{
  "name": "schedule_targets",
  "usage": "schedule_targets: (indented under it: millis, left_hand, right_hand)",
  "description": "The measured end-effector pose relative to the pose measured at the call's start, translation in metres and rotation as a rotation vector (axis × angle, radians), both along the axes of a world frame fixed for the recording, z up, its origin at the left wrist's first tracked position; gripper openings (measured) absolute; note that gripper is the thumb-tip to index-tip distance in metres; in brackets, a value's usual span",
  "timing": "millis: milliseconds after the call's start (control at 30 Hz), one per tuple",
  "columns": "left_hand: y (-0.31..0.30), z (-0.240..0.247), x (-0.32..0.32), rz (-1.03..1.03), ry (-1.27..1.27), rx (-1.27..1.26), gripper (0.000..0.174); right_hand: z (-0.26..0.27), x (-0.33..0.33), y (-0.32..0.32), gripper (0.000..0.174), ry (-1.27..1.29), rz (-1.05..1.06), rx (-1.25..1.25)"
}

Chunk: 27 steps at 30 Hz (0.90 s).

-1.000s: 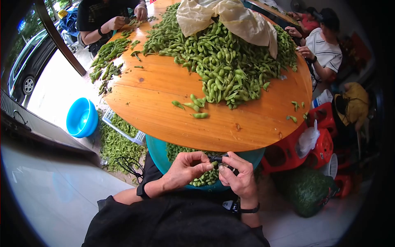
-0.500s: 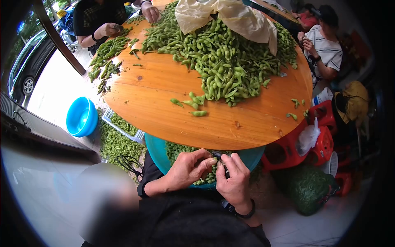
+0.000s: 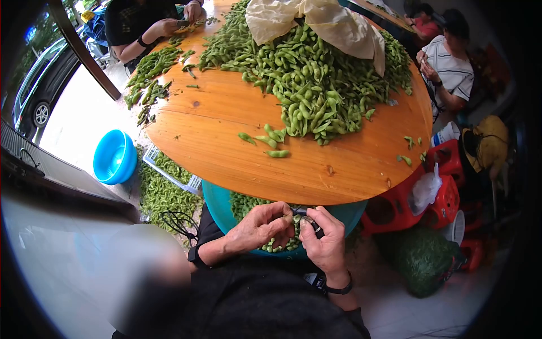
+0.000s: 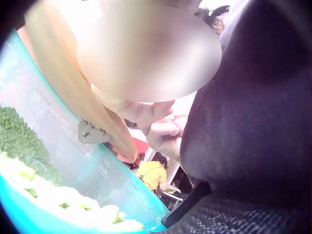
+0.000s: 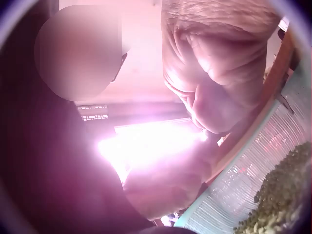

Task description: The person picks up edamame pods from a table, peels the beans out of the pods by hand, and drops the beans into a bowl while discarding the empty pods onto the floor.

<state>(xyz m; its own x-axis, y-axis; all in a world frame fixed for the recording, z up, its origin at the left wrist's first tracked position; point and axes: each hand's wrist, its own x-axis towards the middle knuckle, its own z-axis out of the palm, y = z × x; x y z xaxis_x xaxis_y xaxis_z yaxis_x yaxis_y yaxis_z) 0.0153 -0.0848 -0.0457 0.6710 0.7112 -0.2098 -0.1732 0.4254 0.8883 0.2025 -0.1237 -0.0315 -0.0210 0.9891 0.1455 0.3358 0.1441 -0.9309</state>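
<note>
Over the turquoise basket in my lap, both hands meet just below the table edge. My left hand pinches a small green soybean pod between thumb and forefinger. Close against it, my right hand holds a small black tool with its fingers curled; its exact kind I cannot tell. Green beans lie in the basket under the hands. In the right wrist view, the palm and curled fingers hide the work. Blur covers part of the left wrist view above the fingers.
A big heap of soybean pods covers much of the wooden table, under a cream cloth. Loose pods lie nearer me. Red stools stand right, a blue basin left. Two people work at the table.
Both hands stay together over the basket, shifting slightly as the fingers work at the pod. The black tool shows more clearly in the right hand than half a second ago.
</note>
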Motion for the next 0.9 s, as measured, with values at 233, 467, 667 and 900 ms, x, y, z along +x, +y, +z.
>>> schedule_targets:
  millis: [233, 467, 667, 900]
  left_hand:
    - [0.008, 0.015, -0.005, -0.034, 0.391, 0.766, 0.020]
    - [0.065, 0.052, -0.014, 0.272, 0.657, 1.136, 0.012]
    - [0.105, 0.020, -0.006, 0.371, 0.952, 1.386, 0.009]
    - [0.062, 0.043, 0.002, 0.222, 0.243, 0.598, 0.010]
  right_hand:
    - [0.022, 0.049, -0.015, 0.012, -0.350, -0.117, 0.197]
    - [0.041, 0.123, -0.048, 0.026, -0.767, -0.431, 0.031]
    - [0.029, 0.080, -0.019, 0.021, -0.496, -0.409, 0.175]
    - [0.021, 0.019, 0.012, 0.021, 0.352, -0.091, -0.144]
